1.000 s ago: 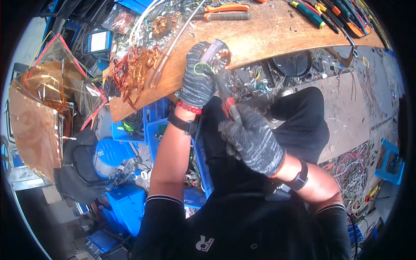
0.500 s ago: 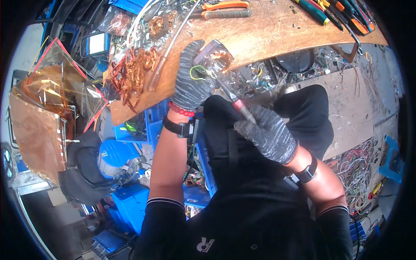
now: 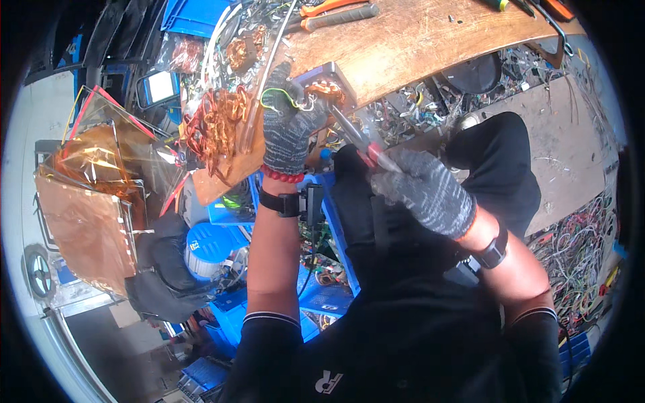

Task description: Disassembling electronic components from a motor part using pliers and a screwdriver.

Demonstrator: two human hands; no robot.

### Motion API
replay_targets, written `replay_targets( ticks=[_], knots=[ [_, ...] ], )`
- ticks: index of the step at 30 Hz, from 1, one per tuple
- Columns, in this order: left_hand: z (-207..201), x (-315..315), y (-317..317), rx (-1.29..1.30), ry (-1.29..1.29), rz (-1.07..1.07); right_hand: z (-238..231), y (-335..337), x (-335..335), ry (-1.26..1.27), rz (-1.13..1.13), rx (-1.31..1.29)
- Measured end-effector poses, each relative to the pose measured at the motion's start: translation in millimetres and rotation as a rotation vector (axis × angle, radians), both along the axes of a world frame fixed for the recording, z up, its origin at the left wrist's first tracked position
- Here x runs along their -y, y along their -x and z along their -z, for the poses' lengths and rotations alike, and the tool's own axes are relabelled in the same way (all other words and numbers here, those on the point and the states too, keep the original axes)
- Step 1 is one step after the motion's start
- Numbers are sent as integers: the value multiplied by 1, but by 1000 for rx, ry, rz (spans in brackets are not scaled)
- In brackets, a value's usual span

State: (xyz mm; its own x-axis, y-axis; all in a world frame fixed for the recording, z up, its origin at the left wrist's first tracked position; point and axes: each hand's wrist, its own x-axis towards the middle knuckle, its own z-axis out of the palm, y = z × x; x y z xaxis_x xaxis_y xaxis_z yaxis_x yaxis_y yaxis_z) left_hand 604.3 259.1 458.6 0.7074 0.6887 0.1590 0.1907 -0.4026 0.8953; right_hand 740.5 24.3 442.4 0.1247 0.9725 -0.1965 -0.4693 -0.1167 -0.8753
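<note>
My gloved left hand (image 3: 290, 131) is closed around a dark metal-framed part with a copper coil (image 3: 327, 89), at the bench's near edge. A yellow-green wire (image 3: 269, 99) loops out over the thumb side of that hand. In my gloved right hand (image 3: 430, 191) is a pair of pliers (image 3: 356, 138) with red and grey handles, pointing up and left. The pliers' tip lies near the coil's lower edge; whether it touches is too blurred to tell.
On the wooden bench (image 3: 403, 50) lie a copper wire heap (image 3: 213, 127), a long metal rod (image 3: 270, 54) and orange-and-grey-handled pliers (image 3: 336, 15). Scrap pieces (image 3: 420, 101) cover the area beyond my legs. Blue crates (image 3: 332, 299) stand under the bench; a wire pile (image 3: 571, 258) is at right.
The view has shifted, so the scene sits further right and lower. The wire loop has swung left over my left hand, and the coil part has turned. Both hands keep their hold.
</note>
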Motion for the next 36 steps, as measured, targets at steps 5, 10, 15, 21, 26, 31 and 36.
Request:
replay_targets(
  ticks=[5,10,15,21,26,31,36],
  knots=[
    [-1,4,-6,180,127,22,10,-4,-28,-68,-7,-115],
    [3,5,-6,151,125,-17,16,-15,-40,-230,-86,143],
    [2,4,-4,158,191,31,11,-21,-50,-171,-163,-16],
    [7,0,-1,74,13,62,6,-22,-51,-209,-290,-326],
    [44,-46,25,14,-309,-62,8,-1,-18,-3,-432,-1092],
    [31,-20,12,-37,-274,10,-10,5,20,-157,-145,-5],
    [46,-48,38,-254,-777,-39,10,5,0,-157,-129,-290]
  ],
)
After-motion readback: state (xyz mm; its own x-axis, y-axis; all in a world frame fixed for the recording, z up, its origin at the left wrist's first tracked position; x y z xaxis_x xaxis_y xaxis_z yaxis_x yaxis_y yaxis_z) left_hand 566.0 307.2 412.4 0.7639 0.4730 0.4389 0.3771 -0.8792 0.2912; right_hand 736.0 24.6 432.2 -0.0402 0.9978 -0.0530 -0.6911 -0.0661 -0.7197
